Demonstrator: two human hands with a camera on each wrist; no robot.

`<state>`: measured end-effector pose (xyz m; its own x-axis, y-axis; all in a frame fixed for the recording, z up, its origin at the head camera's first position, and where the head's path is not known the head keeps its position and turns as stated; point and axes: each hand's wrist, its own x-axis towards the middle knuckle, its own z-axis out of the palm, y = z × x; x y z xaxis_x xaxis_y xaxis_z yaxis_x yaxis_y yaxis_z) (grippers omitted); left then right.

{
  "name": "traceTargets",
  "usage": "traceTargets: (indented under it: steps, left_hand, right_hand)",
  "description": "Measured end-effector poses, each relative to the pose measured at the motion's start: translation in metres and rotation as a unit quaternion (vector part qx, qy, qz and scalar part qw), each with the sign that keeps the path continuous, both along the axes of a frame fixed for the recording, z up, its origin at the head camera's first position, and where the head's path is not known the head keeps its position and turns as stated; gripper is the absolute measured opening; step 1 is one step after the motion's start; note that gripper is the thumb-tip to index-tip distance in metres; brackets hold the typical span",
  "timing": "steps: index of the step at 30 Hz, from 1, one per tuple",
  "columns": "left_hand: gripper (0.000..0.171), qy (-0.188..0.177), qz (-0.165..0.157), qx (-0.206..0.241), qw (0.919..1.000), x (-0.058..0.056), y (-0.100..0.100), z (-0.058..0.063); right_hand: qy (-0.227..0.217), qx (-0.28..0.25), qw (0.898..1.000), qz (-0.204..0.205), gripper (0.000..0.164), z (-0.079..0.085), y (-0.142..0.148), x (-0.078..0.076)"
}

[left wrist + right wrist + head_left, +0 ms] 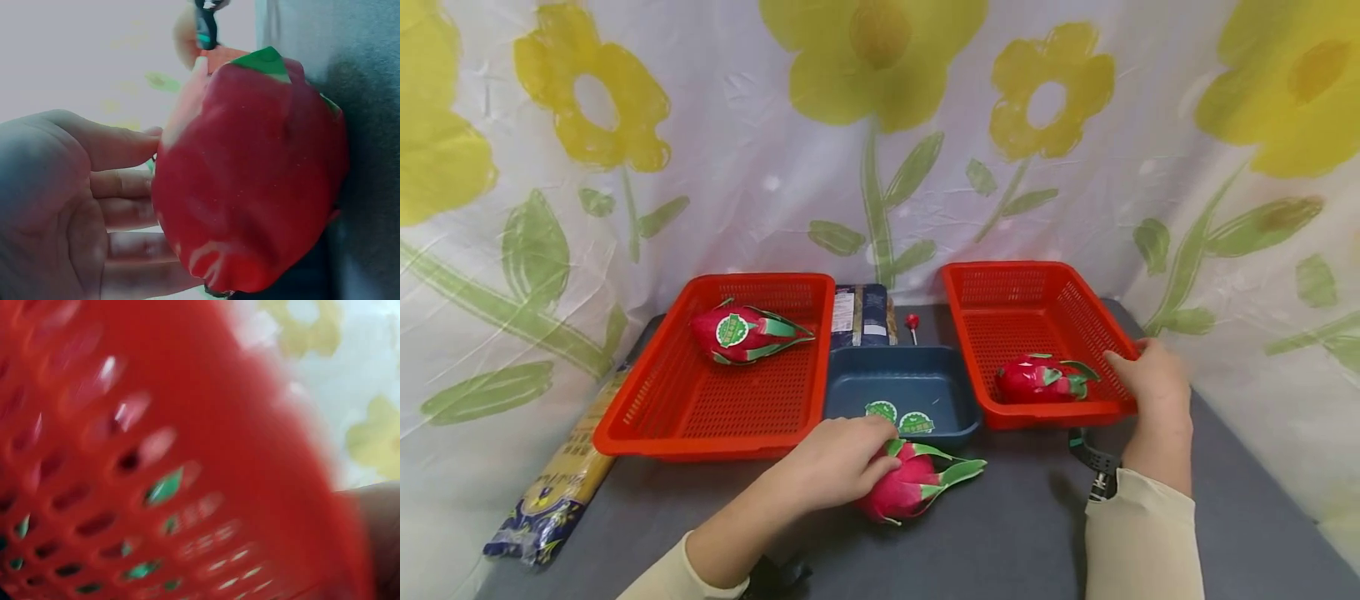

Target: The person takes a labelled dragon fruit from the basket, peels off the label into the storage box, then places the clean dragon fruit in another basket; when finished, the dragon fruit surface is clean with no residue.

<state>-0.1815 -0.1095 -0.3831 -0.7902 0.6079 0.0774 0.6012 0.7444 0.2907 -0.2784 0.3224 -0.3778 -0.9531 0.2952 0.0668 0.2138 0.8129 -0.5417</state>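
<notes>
Reading the head view as a clock dial: white flowered curtain [730, 200] across the top, 9 through 12 to 3. Grey table [1000, 533] below, towards 6. Left red basket [730, 408] between 8 and 9 o'clock, one labelled dragon fruit [752, 332] inside. Right red basket [1015, 329] just past 3, a glossy dragon fruit [1033, 382] near its front wall; right hand [1157, 387], between 3 and 4, clamped on its right rim (some fingers hidden). Blue tray [880, 382] near 6, between the baskets. Long yellow-and-navy packet [561, 475] at 8, beside the left red basket. Held dragon fruit [910, 490] at 6, just in front of the tray; left hand [842, 454] clamped on it, thumb touching the skin, other fingers passing behind in the left wrist view. Whether this fruit touches the table: cannot tell. Small navy packet [872, 315] near dial centre, behind the tray. Two green labels [916, 423] at the tray's near side. Red lollipop [912, 320] (smallest item) just right of the small navy packet.
</notes>
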Motion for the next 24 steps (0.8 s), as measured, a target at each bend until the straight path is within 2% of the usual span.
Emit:
traceTargets:
  steps: [3,5,8,10,13,16,18,20,24]
  left_hand:
    - [0.036,-0.014,-0.005,0.030,0.9994,0.004,-0.005,0.009]
    - [0.036,-0.022,-0.009,0.064,0.9977,0.009,-0.011,0.019]
    - [0.034,-0.020,-0.011,0.134,0.9907,0.019,-0.022,0.039]
    - [0.035,0.006,-0.010,0.181,0.9835,0.023,-0.025,0.052]
    - [0.037,0.083,-0.007,0.237,0.9680,0.022,-0.018,0.072]
    - [0.041,0.156,0.002,0.273,0.9492,0.009,-0.002,0.093]
    - [0.041,0.174,0.011,0.290,0.9409,-0.005,0.010,0.108]
    - [0.039,0.178,0.014,0.296,0.9383,-0.023,0.023,0.121]
    - [0.034,0.178,0.009,0.278,0.9440,-0.062,0.051,0.136]
  right_hand:
    - [-0.030,0.003,0.999,-0.013,0.061,-0.011,0.008,-0.003]
    - [-0.028,0.009,0.999,-0.018,0.057,-0.014,0.010,-0.005]
    - [-0.014,0.000,1.000,-0.022,0.054,-0.016,0.011,-0.007]
    - [-0.005,-0.011,1.000,-0.028,0.053,-0.017,0.012,-0.008]
    - [-0.002,-0.028,0.999,-0.041,0.053,-0.017,0.013,-0.007]
    - [-0.005,-0.048,0.998,-0.046,0.054,-0.017,0.016,-0.005]
    - [-0.005,-0.065,0.997,-0.046,0.055,-0.018,0.016,-0.005]
    - [-0.003,-0.078,0.996,-0.046,0.056,-0.018,0.016,-0.005]
    - [0.008,-0.092,0.995,-0.048,0.054,-0.021,0.012,-0.007]
